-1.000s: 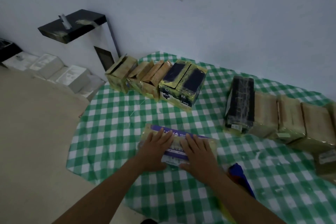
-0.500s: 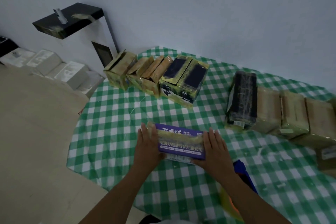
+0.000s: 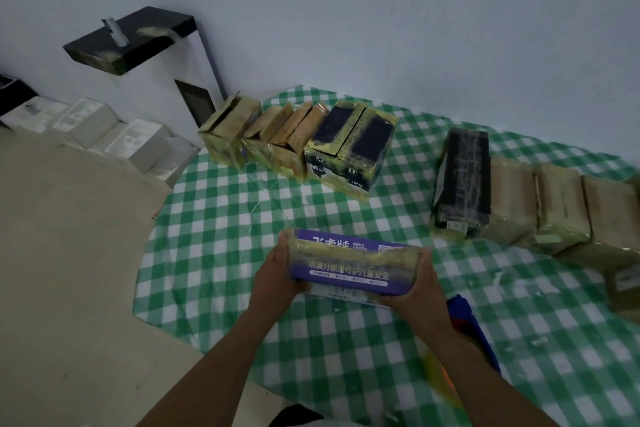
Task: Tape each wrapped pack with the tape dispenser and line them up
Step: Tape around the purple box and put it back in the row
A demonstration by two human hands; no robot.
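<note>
A purple pack point(image 3: 349, 263) with white print and a yellowish tape band across it is lifted a little off the green checked tablecloth point(image 3: 221, 225). My left hand point(image 3: 277, 270) grips its left end and my right hand point(image 3: 417, 284) grips its right end. A blue tape dispenser point(image 3: 467, 326) lies just right of my right wrist, partly hidden by my forearm. Taped packs stand in a row at the back left point(image 3: 301, 142), ending in a dark double pack point(image 3: 353, 146). Another row runs along the right, starting with a black pack point(image 3: 464, 184).
Tan wrapped packs point(image 3: 561, 211) continue toward the right edge. White boxes point(image 3: 114, 135) sit on the floor at the left below a black shelf point(image 3: 131, 35). A white wall rises close behind the table. The table's left edge curves near my left forearm.
My hands slid from lying flat on top of the purple pack out to its two ends. They now grip it, and it is raised and tilted toward me.
</note>
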